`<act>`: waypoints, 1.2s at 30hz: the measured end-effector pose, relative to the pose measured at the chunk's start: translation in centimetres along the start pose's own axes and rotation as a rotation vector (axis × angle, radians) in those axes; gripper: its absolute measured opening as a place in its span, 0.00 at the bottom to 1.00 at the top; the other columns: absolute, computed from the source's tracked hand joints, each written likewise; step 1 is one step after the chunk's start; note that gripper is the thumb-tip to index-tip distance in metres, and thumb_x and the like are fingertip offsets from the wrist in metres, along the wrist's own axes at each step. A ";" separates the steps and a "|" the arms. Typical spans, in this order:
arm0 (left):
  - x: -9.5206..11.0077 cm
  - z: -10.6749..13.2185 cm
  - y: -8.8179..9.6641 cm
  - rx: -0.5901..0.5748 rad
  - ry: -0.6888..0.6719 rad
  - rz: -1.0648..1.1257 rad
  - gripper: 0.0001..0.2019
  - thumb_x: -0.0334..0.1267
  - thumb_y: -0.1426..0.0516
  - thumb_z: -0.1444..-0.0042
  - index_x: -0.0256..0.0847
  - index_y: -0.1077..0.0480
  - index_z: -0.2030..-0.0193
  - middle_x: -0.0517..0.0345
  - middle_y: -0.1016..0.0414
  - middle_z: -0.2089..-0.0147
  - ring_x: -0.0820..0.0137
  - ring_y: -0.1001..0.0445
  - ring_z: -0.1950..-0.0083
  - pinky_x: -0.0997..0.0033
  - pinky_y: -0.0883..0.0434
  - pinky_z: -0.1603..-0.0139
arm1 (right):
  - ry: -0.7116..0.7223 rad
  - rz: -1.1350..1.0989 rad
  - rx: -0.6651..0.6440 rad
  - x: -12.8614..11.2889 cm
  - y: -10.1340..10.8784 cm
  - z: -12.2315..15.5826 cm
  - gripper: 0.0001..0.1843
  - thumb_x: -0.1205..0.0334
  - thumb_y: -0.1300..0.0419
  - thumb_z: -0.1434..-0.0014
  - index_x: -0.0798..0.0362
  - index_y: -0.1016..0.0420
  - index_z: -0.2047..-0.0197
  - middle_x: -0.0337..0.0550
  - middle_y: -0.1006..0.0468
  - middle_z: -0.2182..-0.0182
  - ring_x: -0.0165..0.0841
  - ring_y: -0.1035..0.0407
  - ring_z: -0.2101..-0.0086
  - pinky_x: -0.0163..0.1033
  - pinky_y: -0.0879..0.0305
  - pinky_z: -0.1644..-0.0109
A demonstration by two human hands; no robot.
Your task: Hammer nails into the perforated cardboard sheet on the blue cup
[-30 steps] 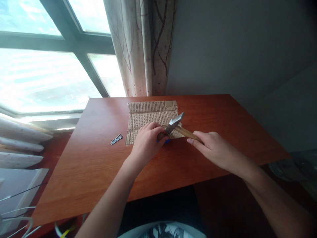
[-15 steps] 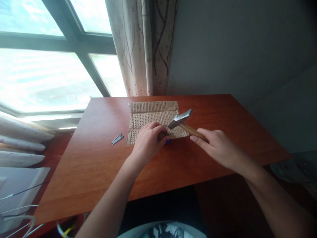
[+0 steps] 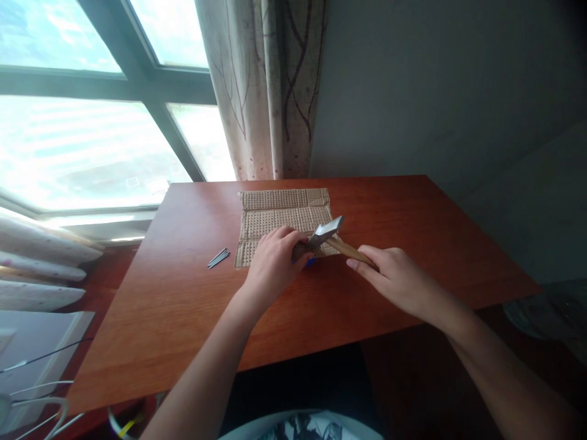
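My right hand (image 3: 389, 269) is closed around the wooden handle of a hammer (image 3: 351, 249). Its metal head slants just right of my left hand's fingertips, low over the front right part of a perforated cardboard sheet (image 3: 287, 218). My left hand (image 3: 275, 256) rests at the sheet's front edge, fingers and thumb curled on a small dark brown piece (image 3: 299, 251). Most of that piece is hidden by the fingers, so its kind is unclear. A bit of blue (image 3: 310, 262) shows under the thumb. Left of the sheet lies a small bundle of nails (image 3: 218, 258).
The reddish-brown wooden table (image 3: 183, 318) extends under everything. Behind it are a patterned curtain (image 3: 257, 91) and a grey wall (image 3: 435, 91), with a window at the left. White cables (image 3: 41, 400) hang near the table's lower left corner.
My right hand and the hammer have moved down and left, bringing the hammer head closer to my left hand's fingertips. The left hand stays nearly still.
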State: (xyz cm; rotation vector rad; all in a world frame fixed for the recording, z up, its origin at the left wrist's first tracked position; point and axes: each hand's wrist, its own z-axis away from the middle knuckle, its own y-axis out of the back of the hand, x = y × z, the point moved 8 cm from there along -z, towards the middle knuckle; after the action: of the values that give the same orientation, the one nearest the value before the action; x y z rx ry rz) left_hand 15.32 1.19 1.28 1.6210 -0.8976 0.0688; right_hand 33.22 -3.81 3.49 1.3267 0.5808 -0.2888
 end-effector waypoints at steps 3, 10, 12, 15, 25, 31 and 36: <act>0.0 0.0 0.0 -0.004 -0.008 -0.004 0.10 0.38 0.36 0.44 0.43 0.26 0.55 0.53 0.25 0.56 0.62 0.27 0.55 0.60 0.30 0.53 | 0.023 -0.009 0.068 -0.2 0.9 0.1 0.22 0.46 0.49 0.32 0.50 0.39 0.74 0.34 0.33 0.80 0.28 0.39 0.79 0.35 0.49 0.74; 0.8 0.0 0.3 0.000 -0.015 -0.062 0.08 0.38 0.38 0.43 0.43 0.26 0.56 0.53 0.25 0.55 0.60 0.26 0.54 0.59 0.29 0.52 | 0.020 -0.280 0.428 1.2 4.1 -0.2 0.24 0.42 0.44 0.36 0.49 0.42 0.75 0.34 0.40 0.82 0.28 0.45 0.80 0.36 0.51 0.77; 1.2 0.5 1.3 0.053 -0.030 -0.058 0.08 0.37 0.41 0.40 0.43 0.26 0.55 0.53 0.24 0.54 0.61 0.26 0.53 0.59 0.28 0.52 | 0.037 -0.466 0.544 2.3 4.5 -0.9 0.26 0.40 0.43 0.38 0.48 0.46 0.76 0.33 0.43 0.82 0.27 0.47 0.81 0.36 0.51 0.78; 0.6 1.8 4.0 0.188 -0.001 -0.010 0.08 0.37 0.44 0.38 0.44 0.27 0.53 0.54 0.23 0.52 0.64 0.25 0.54 0.64 0.27 0.54 | 0.072 -0.666 0.648 3.5 4.4 -2.5 0.30 0.37 0.44 0.38 0.48 0.51 0.78 0.31 0.49 0.84 0.26 0.53 0.83 0.36 0.54 0.81; -13.0 7.2 10.0 0.295 0.440 -0.196 0.09 0.43 0.43 0.41 0.45 0.23 0.59 0.59 0.20 0.65 0.67 0.23 0.67 0.69 0.29 0.63 | 0.145 -0.845 0.880 5.3 3.9 -3.6 0.30 0.40 0.44 0.37 0.47 0.52 0.80 0.30 0.52 0.86 0.25 0.53 0.86 0.37 0.56 0.81; -15.6 6.5 7.2 -0.039 0.424 -0.365 0.11 0.42 0.45 0.43 0.47 0.22 0.60 0.55 0.18 0.59 0.61 0.21 0.63 0.67 0.34 0.67 | 0.188 -0.914 0.848 5.4 3.8 -3.7 0.28 0.42 0.41 0.38 0.48 0.48 0.78 0.29 0.49 0.85 0.24 0.50 0.86 0.36 0.54 0.82; -16.0 5.9 6.1 -0.224 0.444 -0.505 0.13 0.43 0.47 0.42 0.45 0.22 0.59 0.48 0.19 0.58 0.55 0.23 0.61 0.66 0.38 0.70 | 0.240 -0.946 0.810 5.6 3.6 -4.0 0.28 0.41 0.41 0.39 0.49 0.46 0.78 0.29 0.49 0.86 0.23 0.53 0.86 0.34 0.57 0.84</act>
State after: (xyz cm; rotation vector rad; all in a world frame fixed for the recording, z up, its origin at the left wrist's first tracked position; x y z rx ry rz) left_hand -1.82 4.31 -3.47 1.4948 -0.1386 -0.0242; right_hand 38.77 1.59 2.86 1.7832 1.3779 -1.2474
